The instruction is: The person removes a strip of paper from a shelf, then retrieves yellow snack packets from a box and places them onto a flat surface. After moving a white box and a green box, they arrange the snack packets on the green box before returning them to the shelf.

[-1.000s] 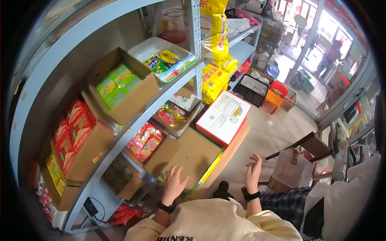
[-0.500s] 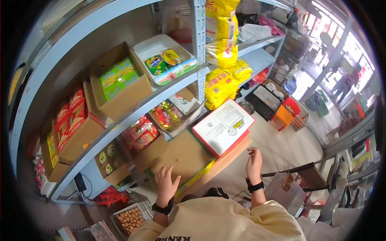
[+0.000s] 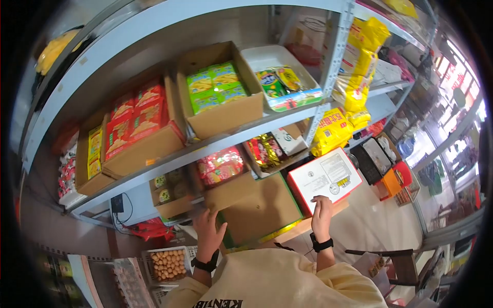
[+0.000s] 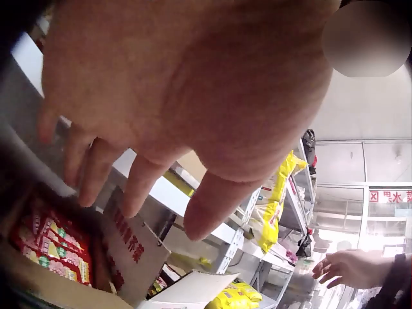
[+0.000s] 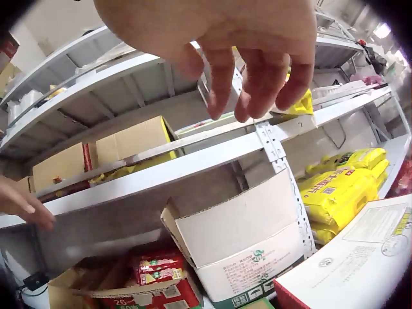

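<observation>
In the head view the left hand (image 3: 207, 235) hovers with spread, relaxed fingers in front of a brown cardboard box (image 3: 257, 208); it holds nothing. My right hand (image 3: 322, 219) is raised near the lower edge of the white box with red sides (image 3: 328, 177), fingers loosely bent and empty; whether it touches the box, I cannot tell. Red and pink packets (image 3: 221, 165) lie in an open carton behind the left hand. The left wrist view shows the left palm (image 4: 187, 84) with fingers apart. In the right wrist view, the right fingers (image 5: 254, 84) hang relaxed.
Shelf posts and a long shelf edge (image 3: 205, 146) cross above the hands. Cartons of green packets (image 3: 215, 87) and red packets (image 3: 136, 120) stand on the upper shelf. A crate of eggs (image 3: 168, 264) is low left; a dark chair (image 3: 403, 267) stands right.
The view has turned left, so the shelves appear farther right and the egg crate is fully seen. Both hands remain raised and empty; the right now appears beside the white box.
</observation>
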Demonstrator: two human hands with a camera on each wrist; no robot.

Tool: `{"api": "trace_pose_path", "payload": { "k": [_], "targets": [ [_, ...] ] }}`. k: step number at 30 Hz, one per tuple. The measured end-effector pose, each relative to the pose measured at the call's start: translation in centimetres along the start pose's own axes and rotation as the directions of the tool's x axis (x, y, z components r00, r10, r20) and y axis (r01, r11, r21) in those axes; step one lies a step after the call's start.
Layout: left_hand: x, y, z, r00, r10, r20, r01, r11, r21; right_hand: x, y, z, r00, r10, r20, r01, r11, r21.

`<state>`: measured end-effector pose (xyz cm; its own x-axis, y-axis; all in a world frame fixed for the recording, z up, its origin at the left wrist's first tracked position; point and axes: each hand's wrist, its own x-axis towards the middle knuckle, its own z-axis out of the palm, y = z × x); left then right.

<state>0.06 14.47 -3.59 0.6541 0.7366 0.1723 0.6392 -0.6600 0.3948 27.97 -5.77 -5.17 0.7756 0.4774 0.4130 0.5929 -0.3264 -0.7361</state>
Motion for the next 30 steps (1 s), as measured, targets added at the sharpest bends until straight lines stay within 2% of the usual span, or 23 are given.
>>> {"api": "trace_pose_path", "payload": {
  "k": [2, 3, 6, 8, 10, 12, 13, 14, 16, 23, 26, 27, 30],
  "targets": [
    [-0.5, -1.9, -0.1, 0.999, -0.048, -0.01, 0.049, 0.998, 0.027, 0.5, -1.2, 1.9, 0.993, 0.108, -0.038, -0.103, 0.987, 0.122],
    [-0.6, -2.6, -0.2, 0.997, -0.07, -0.014, 0.07, 0.997, 0.039, 0.9, -2.1, 2.5, 0.992, 0.128, -0.004, -0.124, 0.97, 0.211],
    [-1.0, -3.7, -1.0, 0.979, -0.195, 0.063, 0.191, 0.98, 0.063, 1.8, -5.0, 3.8, 0.991, 0.115, 0.075, -0.133, 0.943, 0.306],
    [-1.4, -4.1, -0.7, 0.974, -0.226, 0.012, 0.224, 0.971, 0.083, 2.2, -5.5, 4.5, 0.987, -0.022, 0.161, -0.018, 0.97, 0.241],
    [-2.2, -4.1, -0.4, 0.971, -0.237, -0.04, 0.24, 0.966, 0.097, 2.3, -5.2, 5.7, 0.961, -0.022, 0.275, -0.042, 0.974, 0.223],
    [-2.4, -3.6, -0.7, 0.968, -0.228, -0.106, 0.239, 0.965, 0.107, 2.5, -4.8, 6.7, 0.93, -0.157, 0.332, 0.084, 0.971, 0.225],
    [-2.6, -3.1, -1.1, 0.955, -0.273, -0.117, 0.284, 0.954, 0.094, 3.0, -4.6, 7.5, 0.905, -0.237, 0.353, 0.159, 0.958, 0.237],
    [-2.8, -2.4, -1.7, 0.941, -0.313, -0.13, 0.325, 0.943, 0.079, 3.0, -4.5, 8.4, 0.906, -0.251, 0.34, 0.166, 0.951, 0.261],
    [-2.9, -2.0, -2.2, 0.916, -0.358, -0.18, 0.373, 0.926, 0.057, 3.8, -4.9, 9.1, 0.849, -0.323, 0.418, 0.25, 0.943, 0.221],
    [-5.3, -2.6, -2.5, 0.853, -0.412, -0.32, 0.456, 0.887, 0.074, 4.4, -7.4, 10.2, 0.789, -0.485, 0.377, 0.371, 0.865, 0.336],
    [-5.5, -3.3, -3.7, 0.803, -0.479, -0.355, 0.522, 0.853, 0.031, 3.9, -7.3, 11.0, 0.782, -0.477, 0.401, 0.364, 0.872, 0.328],
    [-5.6, -3.6, -4.1, 0.782, -0.51, -0.358, 0.55, 0.835, 0.011, 3.4, -7.6, 11.1, 0.822, -0.387, 0.418, 0.262, 0.908, 0.326],
    [-5.4, -5.7, -5.4, 0.749, -0.531, -0.397, 0.511, 0.844, -0.164, 2.1, -9.6, 12.0, 0.874, -0.247, 0.419, 0.043, 0.898, 0.439]
  ]
}}
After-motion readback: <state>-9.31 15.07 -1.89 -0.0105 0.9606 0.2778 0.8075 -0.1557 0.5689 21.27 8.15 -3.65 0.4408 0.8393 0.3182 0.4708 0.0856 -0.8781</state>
